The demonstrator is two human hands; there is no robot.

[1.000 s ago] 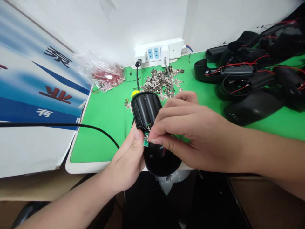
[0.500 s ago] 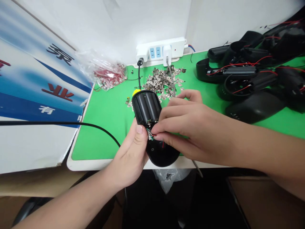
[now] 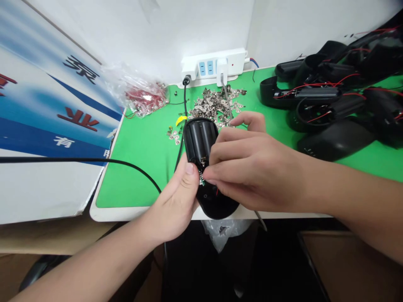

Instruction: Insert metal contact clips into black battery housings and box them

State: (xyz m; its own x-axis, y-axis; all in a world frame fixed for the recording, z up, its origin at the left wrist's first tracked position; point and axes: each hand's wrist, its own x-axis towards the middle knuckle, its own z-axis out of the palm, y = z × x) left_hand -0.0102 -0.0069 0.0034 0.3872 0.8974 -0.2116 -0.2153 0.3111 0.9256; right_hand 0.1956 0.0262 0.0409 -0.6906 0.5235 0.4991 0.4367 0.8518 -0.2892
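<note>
My left hand [image 3: 182, 191] grips a black plastic housing [image 3: 217, 207] from its left side, thumb on top near the middle. At the housing's upper end is a ribbed black battery compartment [image 3: 201, 136], with a metal contact [image 3: 203, 161] at its lower edge. Just below that, a small green circuit board [image 3: 202, 180] stands tilted between my left thumb and my right fingertips. My right hand [image 3: 248, 163] is closed in a pinch at the board, its tips partly hidden. A short red wire [image 3: 217, 191] shows below the right fingers.
Loose metal contact pieces [image 3: 209, 107] lie piled behind the housing. A yellow item [image 3: 181, 121] sits beside a black cable. A power strip [image 3: 214, 65] stands against the wall. A plastic bag of red parts [image 3: 143, 98] lies left; black housings with red wires [image 3: 317, 94] crowd the right.
The housing and both hands have shifted slightly right, uncovering more of the yellow item and black cable. My right fingers stay pinched at the circuit board.
</note>
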